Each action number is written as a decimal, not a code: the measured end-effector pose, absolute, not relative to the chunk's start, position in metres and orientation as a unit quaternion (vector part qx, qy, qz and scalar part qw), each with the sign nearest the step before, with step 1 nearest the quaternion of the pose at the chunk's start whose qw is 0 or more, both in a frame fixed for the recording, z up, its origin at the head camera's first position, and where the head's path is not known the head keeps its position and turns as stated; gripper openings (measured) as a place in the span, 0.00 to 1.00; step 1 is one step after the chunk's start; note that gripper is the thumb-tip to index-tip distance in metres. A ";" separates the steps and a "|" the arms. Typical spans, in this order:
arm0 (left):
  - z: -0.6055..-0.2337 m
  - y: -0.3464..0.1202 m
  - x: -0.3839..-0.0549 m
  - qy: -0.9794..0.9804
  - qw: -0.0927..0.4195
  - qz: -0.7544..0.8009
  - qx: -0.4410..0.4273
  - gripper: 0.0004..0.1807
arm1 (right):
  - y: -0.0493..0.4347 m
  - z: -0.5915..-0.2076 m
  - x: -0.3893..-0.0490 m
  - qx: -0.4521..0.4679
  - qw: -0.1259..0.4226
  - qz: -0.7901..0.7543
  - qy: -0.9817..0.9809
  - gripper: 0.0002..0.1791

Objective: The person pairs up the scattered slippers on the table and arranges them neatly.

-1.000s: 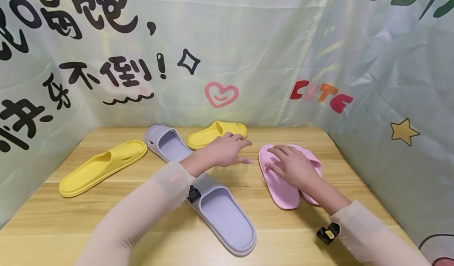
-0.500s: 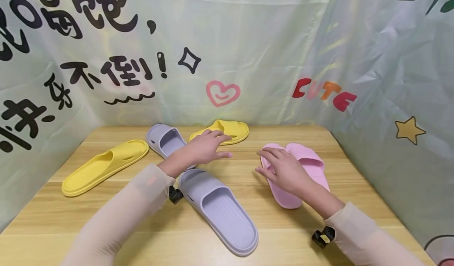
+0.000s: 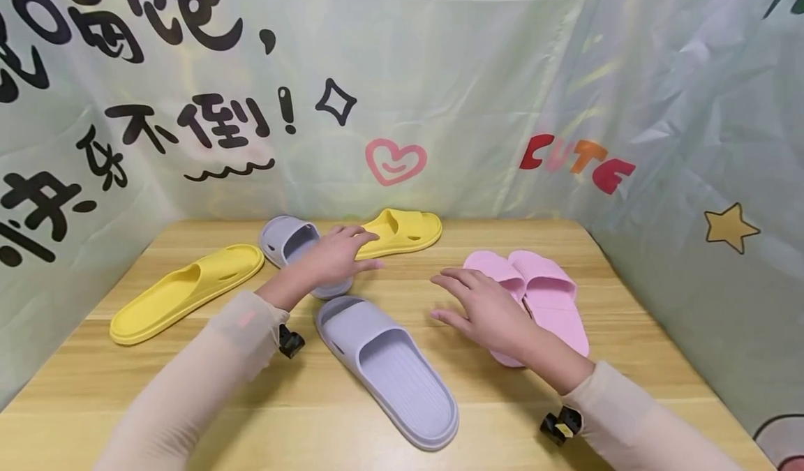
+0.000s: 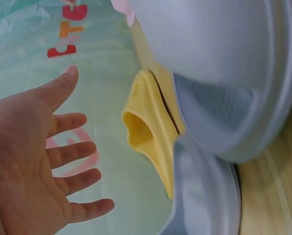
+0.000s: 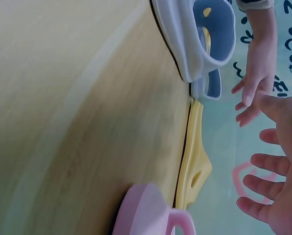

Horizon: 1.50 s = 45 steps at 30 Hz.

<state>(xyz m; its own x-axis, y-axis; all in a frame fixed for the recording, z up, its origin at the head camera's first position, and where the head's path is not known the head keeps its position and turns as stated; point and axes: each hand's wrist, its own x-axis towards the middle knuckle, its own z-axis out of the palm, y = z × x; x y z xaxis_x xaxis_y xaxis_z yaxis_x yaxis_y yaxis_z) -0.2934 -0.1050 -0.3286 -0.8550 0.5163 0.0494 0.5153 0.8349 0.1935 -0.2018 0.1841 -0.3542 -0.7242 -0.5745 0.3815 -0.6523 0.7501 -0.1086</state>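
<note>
My left hand (image 3: 336, 256), fingers spread and holding nothing, hovers over the farther lavender slipper (image 3: 285, 239) and partly hides it. Behind its fingertips lies a yellow slipper (image 3: 408, 232) near the back edge. My right hand (image 3: 486, 314) is also in the air with loose fingers, overlapping the left one of two pink slippers (image 3: 493, 265) in the head view. The other pink slipper (image 3: 559, 310) lies right beside it. Between my forearms, the nearer lavender slipper (image 3: 402, 380) points its toe toward the back left. In the left wrist view, the left palm (image 4: 23, 166) shows bare.
A second yellow slipper (image 3: 188, 293) lies at the left of the wooden table (image 3: 283, 429), angled toward the back. Printed cloth (image 3: 465, 94) hangs behind the table and along both sides. Black wrist cameras (image 3: 561, 425) sit below my sleeves.
Both hands have moved left, the left one away from the table's middle toward the farther lavender slipper, the right one partly off the pink slippers. The slippers keep their places.
</note>
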 end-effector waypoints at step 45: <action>-0.358 -0.175 -0.344 0.991 0.006 0.082 0.107 0.35 | 0.106 -0.369 -0.179 0.444 0.087 0.094 -0.887 0.39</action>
<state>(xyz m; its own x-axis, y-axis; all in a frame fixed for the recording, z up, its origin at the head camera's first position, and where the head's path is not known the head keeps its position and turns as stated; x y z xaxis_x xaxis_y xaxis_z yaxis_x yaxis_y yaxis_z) -0.3442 -0.1752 -0.3582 -0.9770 0.2129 0.0065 0.2111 0.9637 0.1635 -0.1790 0.1055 -0.3690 -0.5902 -0.7717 0.2370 -0.8042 0.5877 -0.0891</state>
